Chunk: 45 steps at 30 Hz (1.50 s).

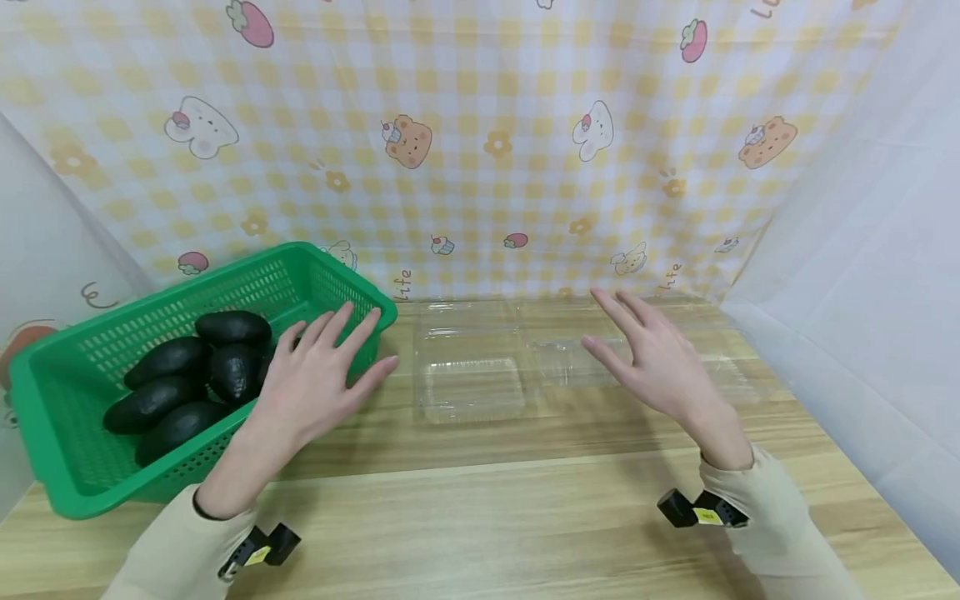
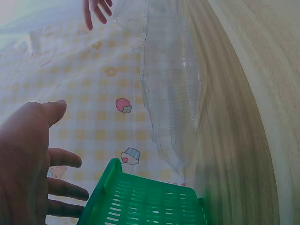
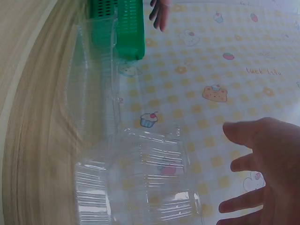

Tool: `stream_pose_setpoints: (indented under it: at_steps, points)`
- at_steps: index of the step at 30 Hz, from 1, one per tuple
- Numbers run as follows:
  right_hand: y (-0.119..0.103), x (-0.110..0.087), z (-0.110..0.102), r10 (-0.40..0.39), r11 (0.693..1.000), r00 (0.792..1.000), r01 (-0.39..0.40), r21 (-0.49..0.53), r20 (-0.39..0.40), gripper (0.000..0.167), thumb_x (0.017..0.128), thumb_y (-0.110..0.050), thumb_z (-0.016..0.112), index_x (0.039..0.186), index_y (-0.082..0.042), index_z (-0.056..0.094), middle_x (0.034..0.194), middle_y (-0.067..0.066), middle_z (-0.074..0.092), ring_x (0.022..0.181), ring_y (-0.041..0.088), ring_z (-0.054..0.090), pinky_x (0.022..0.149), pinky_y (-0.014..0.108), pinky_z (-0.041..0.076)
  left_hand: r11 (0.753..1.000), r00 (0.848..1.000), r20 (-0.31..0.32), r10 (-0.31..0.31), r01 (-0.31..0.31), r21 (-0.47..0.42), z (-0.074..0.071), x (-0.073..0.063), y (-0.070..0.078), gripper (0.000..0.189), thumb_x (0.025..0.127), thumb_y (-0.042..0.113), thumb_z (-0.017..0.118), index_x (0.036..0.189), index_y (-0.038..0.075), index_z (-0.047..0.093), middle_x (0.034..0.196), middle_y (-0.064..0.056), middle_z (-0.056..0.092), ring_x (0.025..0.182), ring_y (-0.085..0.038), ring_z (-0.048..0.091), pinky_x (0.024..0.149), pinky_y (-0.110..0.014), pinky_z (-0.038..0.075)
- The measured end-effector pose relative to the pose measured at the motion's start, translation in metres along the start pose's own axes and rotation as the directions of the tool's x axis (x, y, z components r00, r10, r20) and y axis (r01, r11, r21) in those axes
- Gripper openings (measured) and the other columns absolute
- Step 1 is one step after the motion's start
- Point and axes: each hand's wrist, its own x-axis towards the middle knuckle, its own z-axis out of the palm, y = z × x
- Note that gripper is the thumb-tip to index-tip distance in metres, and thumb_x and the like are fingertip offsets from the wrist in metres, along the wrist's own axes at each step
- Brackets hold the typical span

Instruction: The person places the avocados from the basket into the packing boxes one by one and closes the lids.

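My left hand (image 1: 311, 379), fingers spread, hovers over the near right side of a green plastic basket (image 1: 45, 400). Several dark avocados (image 1: 153, 404) lie inside that basket, some partly hidden behind the hand. Over on the right, my right hand (image 1: 663, 358) is held above clear plastic containers, its fingers extended and holding nothing. One clear container (image 1: 474, 387) stands between the hands with its lid raised at the back. More clear plastic (image 3: 171, 178) shows beside the right hand in the right wrist view; its outlines are hard to separate.
A wooden table (image 1: 480, 533) carries everything. Behind it hangs a yellow checked cloth (image 1: 495, 167) with cartoon prints, close to the containers' back edges. A white sheet (image 1: 847, 275) borders the right side.
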Motion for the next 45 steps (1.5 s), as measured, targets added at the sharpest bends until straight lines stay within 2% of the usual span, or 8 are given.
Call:
stream_pose_setpoints:
  at_steps: [5, 9, 16, 22, 28, 35, 42, 45]
  points:
    - [-0.001, 0.000, 0.005, -0.031, 0.999, 0.993, 0.035, 0.035, -0.112, 0.060, 0.102, -0.037, 0.061, 0.154, -0.015, 0.042, 0.146, 0.024, 0.048, 0.128, 0.049, 0.048, 0.094, 0.069, 0.043, 1.000, 0.999, -0.038, 0.028, -0.028, 0.002, 0.001, 0.000, 0.003, 0.069, 0.098, 0.058, 0.054, 0.152, 0.016, 0.047, 0.149, -0.023, 0.046, 0.133, -0.043, 0.046, 0.109, -0.063, 0.030]
    - [-0.004, 0.000, 0.006, -0.036, 0.997, 0.988, 0.046, 0.058, -0.150, 0.056, 0.102, -0.032, 0.062, 0.151, -0.011, 0.046, 0.141, 0.023, 0.053, 0.124, 0.047, 0.053, 0.092, 0.066, 0.046, 0.998, 0.995, -0.082, 0.059, -0.059, -0.007, 0.003, 0.000, 0.005, 0.066, 0.098, 0.055, 0.056, 0.150, 0.015, 0.050, 0.145, -0.023, 0.050, 0.129, -0.043, 0.050, 0.107, -0.062, 0.033]
    - [-0.013, -0.003, 0.007, -0.036, 0.993, 0.986, 0.054, 0.109, -0.163, 0.052, 0.102, -0.030, 0.061, 0.149, -0.009, 0.049, 0.136, 0.020, 0.058, 0.121, 0.042, 0.056, 0.093, 0.062, 0.047, 0.989, 0.971, -0.200, 0.134, -0.144, -0.036, 0.010, 0.000, 0.008, 0.065, 0.101, 0.058, 0.046, 0.144, 0.011, 0.056, 0.135, -0.022, 0.059, 0.120, -0.043, 0.057, 0.102, -0.061, 0.039]
    - [-0.016, -0.003, 0.011, -0.082, 0.986, 0.960, 0.117, 0.119, -0.267, 0.045, 0.098, -0.018, 0.067, 0.140, -0.005, 0.057, 0.118, 0.017, 0.066, 0.105, 0.032, 0.064, 0.084, 0.049, 0.054, 0.978, 0.955, -0.246, 0.167, -0.191, -0.080, 0.015, -0.001, 0.011, 0.067, 0.103, 0.059, 0.038, 0.141, 0.007, 0.057, 0.129, -0.022, 0.062, 0.117, -0.044, 0.058, 0.098, -0.060, 0.044]
    - [-0.020, -0.003, 0.015, -0.114, 0.979, 0.941, 0.161, 0.126, -0.317, 0.035, 0.095, -0.011, 0.068, 0.128, -0.001, 0.063, 0.096, 0.009, 0.069, 0.082, 0.023, 0.068, 0.071, 0.039, 0.058, 0.970, 0.956, -0.221, 0.193, -0.220, -0.104, 0.019, 0.000, 0.013, 0.060, 0.102, 0.052, 0.048, 0.137, 0.004, 0.059, 0.126, -0.020, 0.063, 0.112, -0.042, 0.062, 0.089, -0.058, 0.051]
    - [-0.028, -0.003, 0.019, -0.139, 0.975, 0.949, 0.182, 0.130, -0.281, 0.025, 0.095, -0.009, 0.066, 0.120, -0.002, 0.065, 0.082, 0.002, 0.067, 0.072, 0.014, 0.066, 0.062, 0.034, 0.058, 0.970, 0.972, -0.149, 0.180, -0.201, -0.140, 0.025, -0.001, 0.013, 0.054, 0.100, 0.043, 0.057, 0.136, 0.004, 0.059, 0.125, -0.019, 0.064, 0.111, -0.039, 0.064, 0.081, -0.055, 0.056]
    - [-0.034, -0.005, 0.029, -0.155, 0.971, 0.953, 0.196, 0.139, -0.258, 0.011, 0.097, -0.012, 0.064, 0.106, -0.006, 0.067, 0.073, -0.006, 0.063, 0.065, 0.007, 0.060, 0.058, 0.030, 0.055, 0.972, 0.982, -0.117, 0.150, -0.168, -0.162, 0.031, -0.002, 0.014, 0.046, 0.102, 0.037, 0.056, 0.134, 0.005, 0.061, 0.120, -0.017, 0.066, 0.105, -0.035, 0.067, 0.067, -0.050, 0.058]
    - [-0.036, -0.006, 0.035, -0.178, 0.968, 0.949, 0.217, 0.130, -0.260, 0.006, 0.096, -0.011, 0.064, 0.100, -0.008, 0.067, 0.069, -0.010, 0.060, 0.061, 0.004, 0.057, 0.056, 0.026, 0.051, 0.976, 0.988, -0.083, 0.130, -0.143, -0.167, 0.034, -0.002, 0.014, 0.044, 0.104, 0.035, 0.055, 0.134, 0.004, 0.060, 0.120, -0.017, 0.067, 0.103, -0.035, 0.068, 0.066, -0.049, 0.058]
